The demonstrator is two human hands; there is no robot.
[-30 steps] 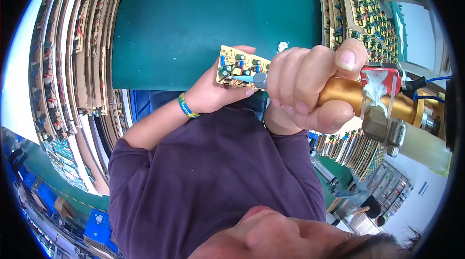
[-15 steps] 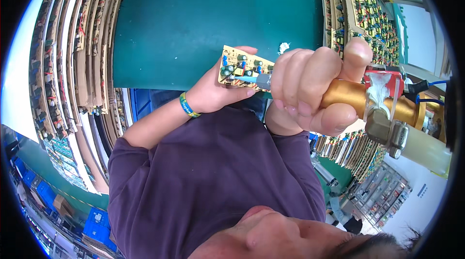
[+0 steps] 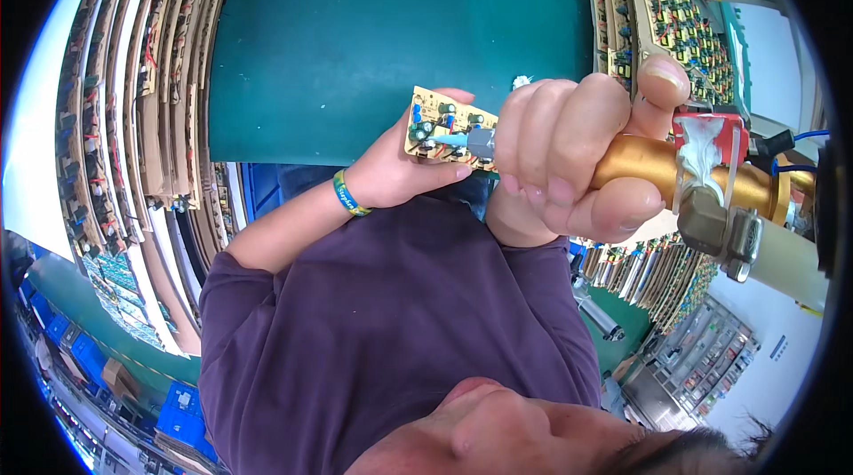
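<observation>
My left hand (image 3: 402,171) grips a tan circuit board (image 3: 428,103) by its lower side, the thumb along the near edge and fingers behind it. Green capacitors and small blue and red parts stand on the board. My right hand (image 3: 569,155) is wrapped around the gold-coloured barrel of a glue dispensing gun (image 3: 635,162). Its pale blue nozzle tip (image 3: 444,140) reaches over the board among the capacitors; whether it touches them I cannot tell. A red block smeared with white paste, a metal fitting and a translucent tube sit at the gun's rear.
Beneath the hands lies a green work table (image 3: 355,48) with a small white blob (image 3: 522,82) on it. Stacked panels of circuit boards (image 3: 133,102) line the left side. More board panels (image 3: 680,26) stand at the right. Blue crates (image 3: 185,417) are at the lower left.
The board and left hand have shifted very slightly right. The nozzle tip has moved slightly up and right over the board, and the gun's rear has tilted a little.
</observation>
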